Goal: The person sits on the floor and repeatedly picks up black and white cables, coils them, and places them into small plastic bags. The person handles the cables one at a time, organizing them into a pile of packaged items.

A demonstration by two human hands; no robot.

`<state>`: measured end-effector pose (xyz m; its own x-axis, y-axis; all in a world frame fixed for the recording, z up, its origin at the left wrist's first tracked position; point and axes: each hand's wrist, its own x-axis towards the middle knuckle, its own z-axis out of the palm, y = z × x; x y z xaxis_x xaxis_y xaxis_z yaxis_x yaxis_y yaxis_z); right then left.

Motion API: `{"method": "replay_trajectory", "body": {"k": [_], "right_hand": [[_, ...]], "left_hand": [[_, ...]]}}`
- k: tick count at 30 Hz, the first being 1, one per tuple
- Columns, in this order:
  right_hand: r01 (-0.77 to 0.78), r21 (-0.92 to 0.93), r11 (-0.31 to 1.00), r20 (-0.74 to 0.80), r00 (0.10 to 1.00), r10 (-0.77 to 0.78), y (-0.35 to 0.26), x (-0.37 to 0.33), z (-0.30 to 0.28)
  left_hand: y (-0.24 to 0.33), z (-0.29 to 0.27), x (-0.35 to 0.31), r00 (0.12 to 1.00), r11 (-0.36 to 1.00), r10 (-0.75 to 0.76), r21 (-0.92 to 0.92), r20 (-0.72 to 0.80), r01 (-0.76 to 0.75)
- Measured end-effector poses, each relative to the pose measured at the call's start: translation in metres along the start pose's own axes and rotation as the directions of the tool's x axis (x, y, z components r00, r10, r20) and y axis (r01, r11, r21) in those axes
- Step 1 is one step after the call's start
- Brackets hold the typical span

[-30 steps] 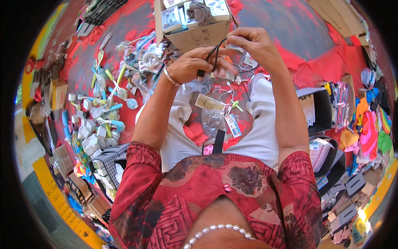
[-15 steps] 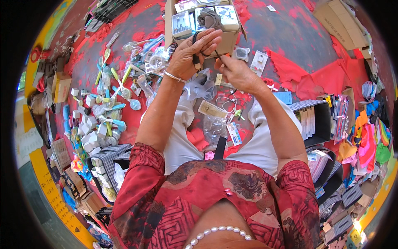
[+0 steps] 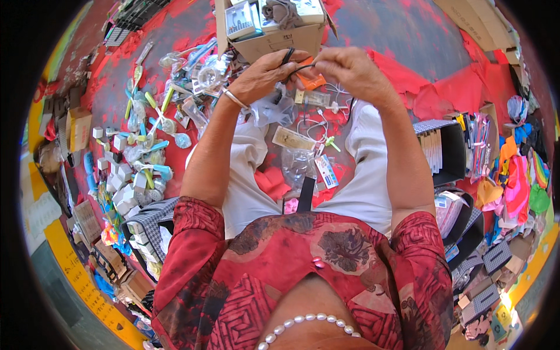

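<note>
A thin black cord (image 3: 304,66) runs between my two hands. It loops over the fingers of my left hand (image 3: 263,76), which is curled closed around part of it. My right hand (image 3: 353,71) pinches the other stretch of the cord, its fingertips close together. Just below the cord an orange flat piece (image 3: 311,80) shows between the hands; I cannot tell whether either hand holds it. Under it a small pale packet (image 3: 312,98) lies near a tangle of white cable (image 3: 318,128). Beside my left wrist is a clear plastic bag (image 3: 272,109).
Beyond my hands stands an open cardboard box (image 3: 280,45) of small boxed goods. Bagged brushes (image 3: 165,124) and small white boxes (image 3: 123,188) cover the floor at left. Black baskets (image 3: 452,154) and colourful bags (image 3: 519,192) sit at right.
My left hand has gone from spread fingers to curled ones around the cord. My right hand has risen and shifted right, and more of the orange piece shows between them.
</note>
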<state>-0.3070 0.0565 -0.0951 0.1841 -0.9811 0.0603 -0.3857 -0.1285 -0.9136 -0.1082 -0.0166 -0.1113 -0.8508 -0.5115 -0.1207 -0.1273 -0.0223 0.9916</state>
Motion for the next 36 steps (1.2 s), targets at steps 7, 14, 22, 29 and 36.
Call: {"method": "replay_trajectory", "body": {"k": [7, 14, 22, 29, 36], "right_hand": [[0.125, 0.188, 0.974, -0.138, 0.985, -0.100, 0.002, -0.003, -0.027], [-0.064, -0.275, 0.959, -0.047, 0.997, 0.053, 0.015, 0.006, 0.003], [0.103, -0.116, 0.988, 0.179, 0.980, -0.081, -0.018, 0.002, 0.027], [0.010, 0.096, 0.995, -0.079, 0.997, -0.002, -0.007, 0.007, 0.000], [-0.208, -0.072, 0.975, -0.202, 0.961, 0.190, 0.025, 0.015, -0.005]], "left_hand": [[0.012, 0.011, -0.012, 0.941, 0.852, 0.206, -0.523, 0.269, -0.037], [-0.005, -0.020, 0.001, 0.941, 0.047, 0.196, -0.956, -0.276, -0.290], [-0.005, -0.007, 0.006, 0.903, 0.947, 0.126, -0.222, -0.410, -0.233], [0.012, 0.011, -0.008, 0.996, 0.969, -0.050, -0.239, 0.071, 0.066], [-0.001, -0.027, -0.004, 0.920, 0.197, 0.259, -0.916, -0.294, -0.349]]}}
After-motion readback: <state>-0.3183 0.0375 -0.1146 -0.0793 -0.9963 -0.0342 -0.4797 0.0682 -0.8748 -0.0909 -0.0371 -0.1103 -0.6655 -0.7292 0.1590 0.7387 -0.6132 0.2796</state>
